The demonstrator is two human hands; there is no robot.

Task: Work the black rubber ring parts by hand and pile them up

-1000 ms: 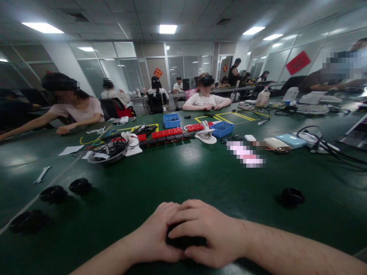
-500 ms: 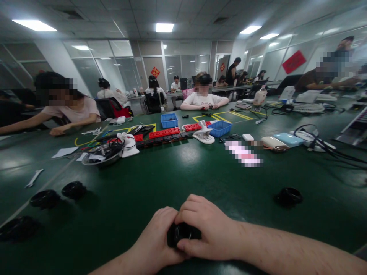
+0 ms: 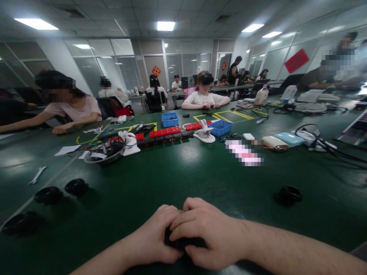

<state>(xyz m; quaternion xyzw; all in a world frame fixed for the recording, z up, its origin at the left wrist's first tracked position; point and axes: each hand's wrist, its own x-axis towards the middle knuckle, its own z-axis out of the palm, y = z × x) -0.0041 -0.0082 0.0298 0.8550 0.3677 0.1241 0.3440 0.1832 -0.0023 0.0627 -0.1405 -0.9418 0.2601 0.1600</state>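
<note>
At the near edge of the green table, a black round ring-like part is held between my two hands. My left hand is closed around its left side. My right hand reaches over from the right, its fingers curled across the top and its thumb on the near side. Most of the part is hidden under the fingers. Similar black rings lie apart from my hands: one on the right, and on the left a far one, a middle one and a near one.
A wrench lies at the left. Beyond my hands are a metal bowl of dark items, red power strips, a white clip stand and blue bins. Other people sit around the tables.
My right hand has turned over the black ring, its fingers now covering the opening that showed before. My left hand has shifted slightly left. The view has moved a little.
</note>
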